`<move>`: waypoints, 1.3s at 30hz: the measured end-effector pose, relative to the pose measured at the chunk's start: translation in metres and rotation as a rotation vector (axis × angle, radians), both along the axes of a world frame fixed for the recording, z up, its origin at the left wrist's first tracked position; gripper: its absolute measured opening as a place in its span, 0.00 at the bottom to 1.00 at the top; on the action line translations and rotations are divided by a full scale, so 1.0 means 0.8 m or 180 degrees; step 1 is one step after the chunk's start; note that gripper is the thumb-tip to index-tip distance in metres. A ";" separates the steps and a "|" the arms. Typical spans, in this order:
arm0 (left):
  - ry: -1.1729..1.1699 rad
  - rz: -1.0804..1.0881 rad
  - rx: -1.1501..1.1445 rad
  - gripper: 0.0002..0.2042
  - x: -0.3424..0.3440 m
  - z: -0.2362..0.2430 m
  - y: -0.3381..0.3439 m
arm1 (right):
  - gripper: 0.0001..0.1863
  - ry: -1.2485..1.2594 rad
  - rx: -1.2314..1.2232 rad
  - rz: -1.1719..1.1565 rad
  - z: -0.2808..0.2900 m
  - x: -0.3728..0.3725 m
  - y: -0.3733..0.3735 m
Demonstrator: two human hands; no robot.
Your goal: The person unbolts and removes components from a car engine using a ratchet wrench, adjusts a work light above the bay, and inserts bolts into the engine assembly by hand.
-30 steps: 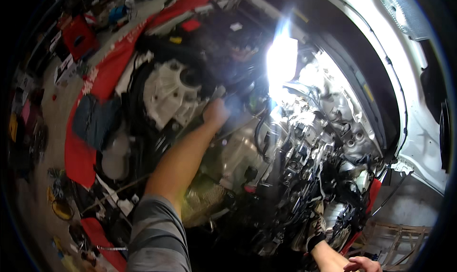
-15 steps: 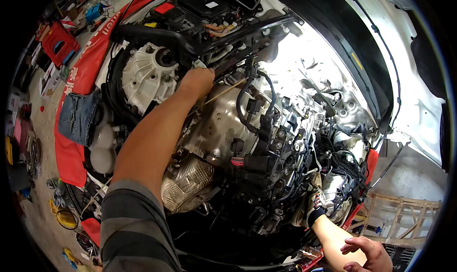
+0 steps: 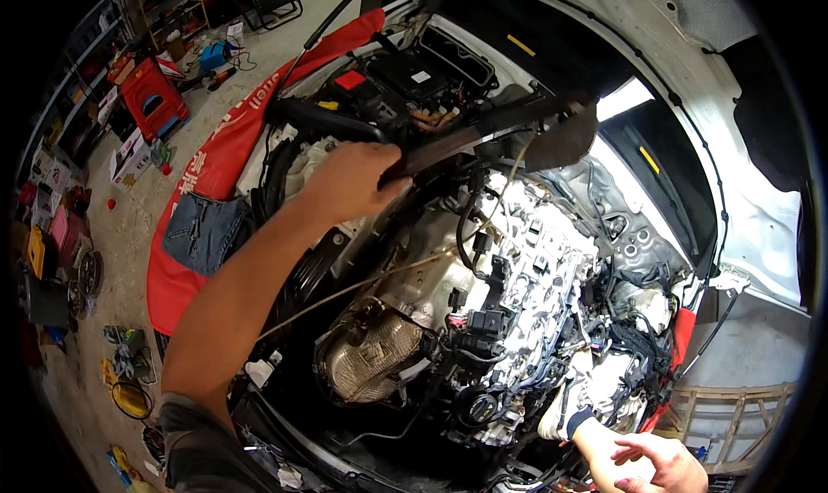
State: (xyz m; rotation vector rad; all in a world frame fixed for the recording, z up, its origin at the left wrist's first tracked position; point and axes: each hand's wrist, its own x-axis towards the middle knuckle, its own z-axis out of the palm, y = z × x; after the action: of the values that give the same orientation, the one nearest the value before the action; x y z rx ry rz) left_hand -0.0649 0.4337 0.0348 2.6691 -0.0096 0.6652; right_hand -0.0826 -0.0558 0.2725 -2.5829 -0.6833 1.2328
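Engine bay (image 3: 517,260), white car, bonnet up: fills the middle and right of the view, with a red fender cover (image 3: 207,174) draped along its left edge and a denim cloth (image 3: 203,230) lying on that. Bare engine (image 3: 535,269), centre: pale metal top, black cables strung over it, a crinkled heat shield (image 3: 371,359) at its near left. Long dark panel (image 3: 500,131), far centre: it lies across the bay, long axis running left to right and rising slightly rightward, widening to a rounded flap at the right end. My left hand (image 3: 349,182), far left of centre: fingers curled and closed over the panel's left end, so the whole length extends rightward from my grip. My right hand (image 3: 651,463), near right corner: open, fingers loosely spread, holding nothing, well apart from the panel; the left is plainly the nearer hand.
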 end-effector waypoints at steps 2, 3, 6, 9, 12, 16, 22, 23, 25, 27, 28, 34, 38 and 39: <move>-0.0173 -0.0025 0.0490 0.14 -0.004 0.031 0.017 | 0.24 0.0009 -0.0134 -0.0055 0.000 0.001 0.006; -0.0188 -0.0043 0.0748 0.14 -0.005 0.053 0.031 | 0.23 0.0007 -0.0191 -0.0087 0.001 0.002 0.007; -0.0353 -0.0135 0.1284 0.11 -0.023 0.121 0.077 | 0.22 -0.0140 -0.0667 -0.0345 0.009 0.001 0.023; -0.0089 -0.0093 0.1186 0.12 -0.047 0.169 0.100 | 0.22 -0.0088 -0.0383 -0.0334 0.000 0.007 0.023; 0.0144 0.0392 0.0884 0.14 -0.035 0.182 0.134 | 0.26 -0.0039 0.0032 0.0319 -0.001 0.028 -0.003; -0.0267 0.0821 0.1716 0.18 -0.040 0.116 0.253 | 0.25 0.0041 0.0134 0.0184 -0.004 0.029 -0.001; 0.1375 0.1551 0.1427 0.18 0.016 -0.027 0.195 | 0.26 0.0030 0.0026 0.0013 -0.008 0.020 -0.004; 0.1236 0.1561 0.1149 0.18 0.022 -0.051 0.190 | 0.26 0.0012 0.0095 0.0080 -0.010 0.020 -0.010; 0.0953 0.1610 0.0938 0.17 0.024 -0.096 0.193 | 0.26 -0.0019 0.0292 0.0149 -0.011 0.020 -0.010; 0.1092 0.1594 0.1042 0.18 0.034 -0.124 0.201 | 0.28 0.0058 0.0179 0.0258 -0.012 0.024 -0.013; 0.1089 0.1536 0.1017 0.18 0.040 -0.131 0.196 | 0.30 0.0027 0.0170 0.0324 -0.015 0.025 -0.015; 0.1291 0.2233 0.0381 0.26 0.030 -0.089 0.163 | 0.29 0.0006 0.0093 0.0373 -0.027 0.038 -0.021; 0.1154 0.2117 0.0130 0.28 0.041 -0.101 0.166 | 0.29 0.0013 -0.0194 0.0165 0.002 0.020 -0.002; 0.1089 0.1992 0.0131 0.27 0.053 -0.111 0.168 | 0.29 0.0074 -0.0322 0.0018 0.009 0.013 -0.001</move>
State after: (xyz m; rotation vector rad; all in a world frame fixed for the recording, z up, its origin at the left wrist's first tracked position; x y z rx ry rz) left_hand -0.0226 0.5677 -0.0542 2.7834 0.9394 0.3635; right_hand -0.0725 -0.0568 0.2794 -2.6445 -0.6401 1.3299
